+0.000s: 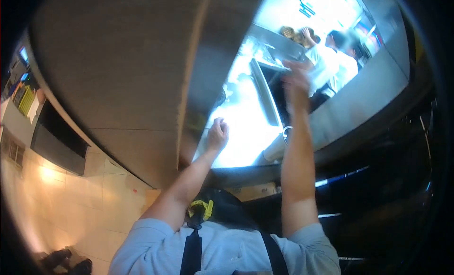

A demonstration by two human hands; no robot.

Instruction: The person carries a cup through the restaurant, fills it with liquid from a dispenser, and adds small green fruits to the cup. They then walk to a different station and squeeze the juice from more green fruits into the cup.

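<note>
My left hand [218, 132] is at the near left part of a brightly lit counter [246, 142], beside the dark panel. Its fingers are curled in, and whatever may be inside them is hidden. Farther out, my right hand [296, 79] is raised through the opening, near the dark recess behind a metal rim [266, 91]. Motion smears its fingers, so I cannot see whether it holds anything. Glare washes out much of the counter surface.
A large dark panel [113, 62] stands on the left of the opening. Beyond it, people in white shirts [326, 64] are near round brown baskets [299, 36]. A yellow basket [26, 101] sits far left above the tiled floor [90, 199].
</note>
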